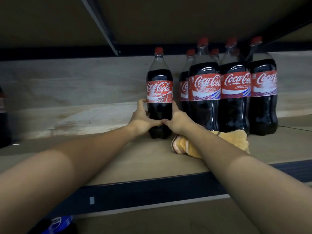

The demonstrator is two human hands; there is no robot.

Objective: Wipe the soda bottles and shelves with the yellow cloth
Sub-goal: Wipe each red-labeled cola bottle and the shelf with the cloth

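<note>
Both hands, left and right, grip the lone cola bottle mid-shelf; the yellow cloth lies beside it near the front edge. Keeping it upright while shifting should prevent toppling.

Wooden shelf with dark front edge, carrying one upright cola bottle standing apart to the left of a tight cluster of red-capped cola bottles, a crumpled yellow cloth lying just before that cluster, partly under a forearm.
</note>
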